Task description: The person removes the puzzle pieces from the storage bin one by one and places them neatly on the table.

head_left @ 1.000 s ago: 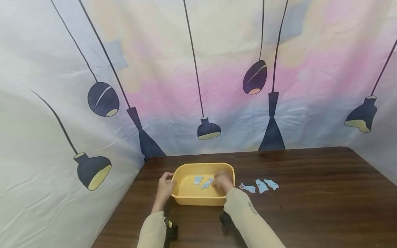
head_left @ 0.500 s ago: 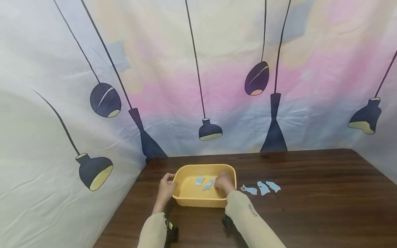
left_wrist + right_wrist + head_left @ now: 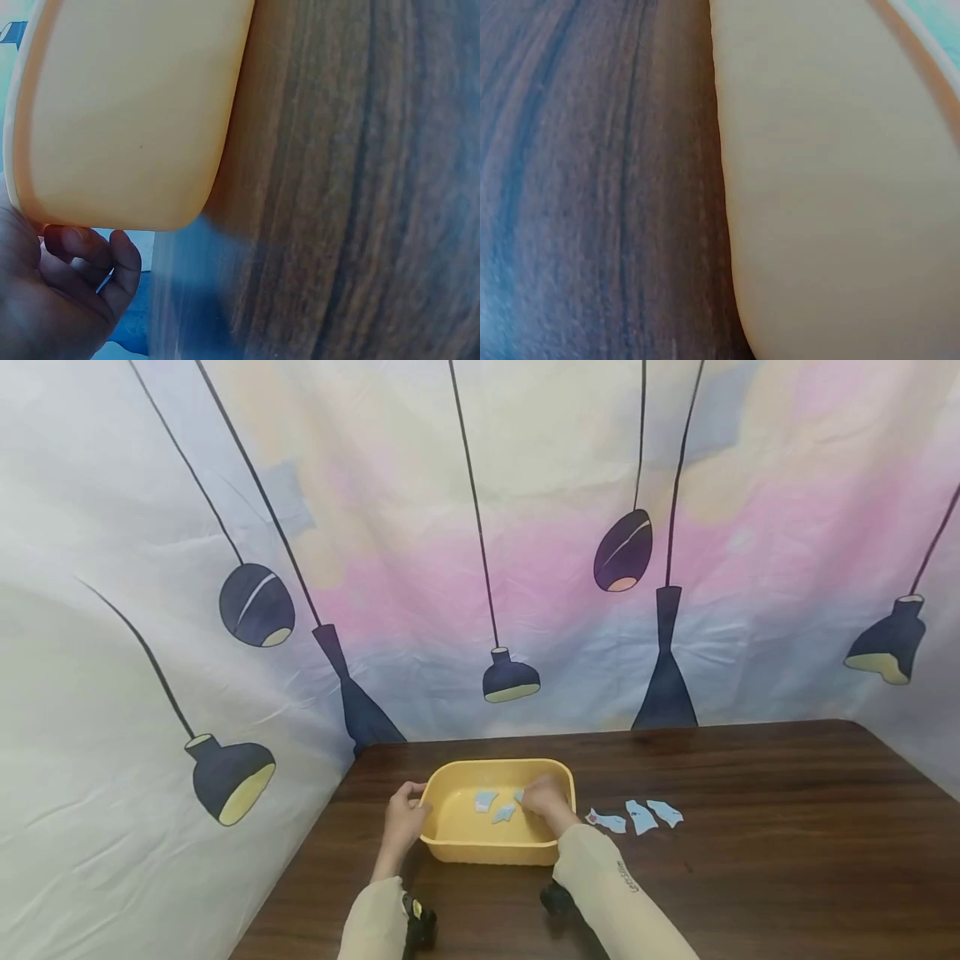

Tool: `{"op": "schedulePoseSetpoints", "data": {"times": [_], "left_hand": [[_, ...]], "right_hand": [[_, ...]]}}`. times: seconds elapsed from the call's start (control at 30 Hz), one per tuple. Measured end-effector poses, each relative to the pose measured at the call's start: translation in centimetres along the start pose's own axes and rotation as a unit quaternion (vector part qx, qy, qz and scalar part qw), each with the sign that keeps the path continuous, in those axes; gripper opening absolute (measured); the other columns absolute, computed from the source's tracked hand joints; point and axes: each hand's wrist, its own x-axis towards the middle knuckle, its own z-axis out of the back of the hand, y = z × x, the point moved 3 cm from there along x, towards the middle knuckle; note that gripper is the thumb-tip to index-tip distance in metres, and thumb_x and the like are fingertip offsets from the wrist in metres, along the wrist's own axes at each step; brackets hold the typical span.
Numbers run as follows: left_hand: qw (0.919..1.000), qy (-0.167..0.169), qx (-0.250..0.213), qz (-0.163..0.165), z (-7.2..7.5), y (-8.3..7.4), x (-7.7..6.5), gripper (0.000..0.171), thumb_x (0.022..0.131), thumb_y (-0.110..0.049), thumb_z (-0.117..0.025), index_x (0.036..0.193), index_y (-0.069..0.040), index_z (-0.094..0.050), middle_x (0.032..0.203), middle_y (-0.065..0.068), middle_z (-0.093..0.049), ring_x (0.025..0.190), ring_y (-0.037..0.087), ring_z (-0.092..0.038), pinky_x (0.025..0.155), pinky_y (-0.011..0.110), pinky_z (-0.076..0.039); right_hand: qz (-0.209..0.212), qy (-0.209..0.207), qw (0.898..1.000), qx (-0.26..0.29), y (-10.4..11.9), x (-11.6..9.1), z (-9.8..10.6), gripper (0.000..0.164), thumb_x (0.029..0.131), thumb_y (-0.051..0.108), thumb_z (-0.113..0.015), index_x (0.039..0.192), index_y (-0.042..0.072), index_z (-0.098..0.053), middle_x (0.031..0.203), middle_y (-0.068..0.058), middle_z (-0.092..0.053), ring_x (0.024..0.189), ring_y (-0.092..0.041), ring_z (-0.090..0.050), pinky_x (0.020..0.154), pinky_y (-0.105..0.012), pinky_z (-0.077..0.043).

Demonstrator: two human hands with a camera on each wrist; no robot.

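Note:
A yellow plastic tub (image 3: 498,853) stands on the dark wooden table. My left hand (image 3: 403,818) grips its left end, and in the left wrist view curled fingers (image 3: 124,262) lie against the tub's end wall below the rim. My right hand (image 3: 546,797) reaches down inside the tub at the right, its fingertips mostly hidden. A pale blue, irregular flat piece (image 3: 518,795) shows right at those fingers; I cannot tell whether they pinch it. Two more such pieces, one squarish (image 3: 485,801) and one jagged (image 3: 503,813), lie on the tub floor.
Several pale blue flat pieces lie on the table right of the tub, among them one with a reddish mark (image 3: 606,821) and a jagged one (image 3: 641,817). The wooden table (image 3: 787,852) extends right. Behind it hangs a cloth (image 3: 420,568) printed with lamps.
My right hand has shifted slightly within the tub, and the small piece beside its fingers shows a little differently. My left hand keeps its grip. The whole view has drifted slightly.

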Motion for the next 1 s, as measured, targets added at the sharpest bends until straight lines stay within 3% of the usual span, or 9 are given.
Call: {"op": "schedulePoseSetpoints", "data": {"times": [0.07, 0.1, 0.17, 0.23, 0.43, 0.63, 0.83, 1.0], "left_hand": [[1.0000, 0.001, -0.002, -0.002, -0.4, 0.1, -0.2, 0.035, 0.082, 0.004, -0.052, 0.116, 0.006, -0.059, 0.067, 0.016, -0.067, 0.052, 0.013, -0.058, 0.050, 0.023, -0.047], [1.0000, 0.002, -0.002, -0.003, -0.6, 0.2, -0.4, 0.035, 0.082, 0.004, -0.052, 0.116, 0.007, -0.059, 0.067, 0.016, -0.067, 0.052, 0.013, -0.057, 0.050, 0.024, -0.047], [1.0000, 0.003, 0.000, 0.000, -0.9, 0.3, -0.8, 0.035, 0.082, 0.004, -0.052, 0.116, 0.007, -0.059, 0.065, 0.015, -0.066, 0.051, 0.013, -0.056, 0.049, 0.024, -0.046], [0.9999, 0.008, 0.005, 0.003, -1.3, 0.5, -1.3, 0.034, 0.082, 0.004, -0.052, 0.116, 0.007, -0.058, 0.065, 0.015, -0.066, 0.051, 0.013, -0.056, 0.049, 0.025, -0.046], [0.9995, 0.027, 0.015, -0.011, -2.6, 0.3, -1.8, 0.035, 0.080, 0.006, -0.051, 0.115, 0.008, -0.058, 0.069, 0.020, -0.068, 0.051, 0.015, -0.057, 0.048, 0.024, -0.046], [0.9993, 0.031, 0.003, -0.022, -3.0, -0.7, -1.1, 0.035, 0.079, 0.005, -0.052, 0.113, 0.008, -0.059, 0.066, 0.020, -0.066, 0.049, 0.015, -0.055, 0.046, 0.023, -0.044], [0.9999, 0.006, -0.005, -0.014, -1.2, -0.7, -0.3, 0.034, 0.079, 0.007, -0.053, 0.112, 0.009, -0.060, 0.068, 0.021, -0.067, 0.050, 0.015, -0.057, 0.046, 0.023, -0.046], [0.9999, 0.002, -0.008, -0.010, -0.1, -0.5, -0.1, 0.035, 0.080, 0.007, -0.052, 0.114, 0.010, -0.059, 0.070, 0.024, -0.068, 0.052, 0.017, -0.059, 0.047, 0.025, -0.047]], "right_hand": [[-0.006, -0.008, 0.998, 0.068, -0.4, -0.1, 0.2, 0.010, 0.077, -0.005, -0.054, 0.070, -0.003, -0.060, 0.064, -0.003, -0.052, 0.054, -0.011, -0.040, 0.049, -0.021, -0.034], [-0.007, -0.009, 0.995, 0.095, -0.6, -0.2, 0.2, 0.010, 0.079, -0.003, -0.056, 0.083, -0.007, -0.065, 0.074, -0.008, -0.058, 0.061, -0.013, -0.047, 0.053, -0.022, -0.040], [-0.009, -0.012, 0.987, 0.162, -1.1, -0.5, 0.2, 0.028, 0.083, 0.001, -0.060, 0.108, -0.009, -0.064, 0.097, -0.017, -0.065, 0.077, -0.018, -0.057, 0.067, -0.027, -0.050], [-0.010, -0.014, 0.979, 0.203, -1.7, -0.7, 0.3, 0.031, 0.085, 0.004, -0.061, 0.113, -0.009, -0.061, 0.107, -0.019, -0.064, 0.086, -0.019, -0.061, 0.077, -0.031, -0.053], [-0.017, -0.019, 0.959, 0.281, -2.6, -1.6, 2.4, 0.029, 0.089, 0.009, -0.062, 0.114, -0.006, -0.059, 0.100, -0.012, -0.064, 0.086, -0.015, -0.060, 0.089, -0.038, -0.053], [-0.005, -0.015, 0.961, 0.276, -2.0, -1.9, 6.9, 0.034, 0.091, 0.011, -0.061, 0.120, -0.007, -0.056, 0.099, -0.009, -0.062, 0.088, -0.017, -0.060, 0.089, -0.034, -0.052], [0.002, -0.010, 0.965, 0.261, -3.0, -1.7, 9.6, 0.039, 0.093, 0.010, -0.059, 0.126, -0.009, -0.052, 0.102, -0.016, -0.067, 0.083, -0.011, -0.065, 0.080, -0.026, -0.056], [-0.008, -0.025, 0.979, 0.202, -5.3, -1.8, 11.7, 0.038, 0.094, 0.009, -0.058, 0.129, -0.006, -0.056, 0.114, -0.021, -0.065, 0.095, -0.020, -0.066, 0.090, -0.038, -0.055]]}}
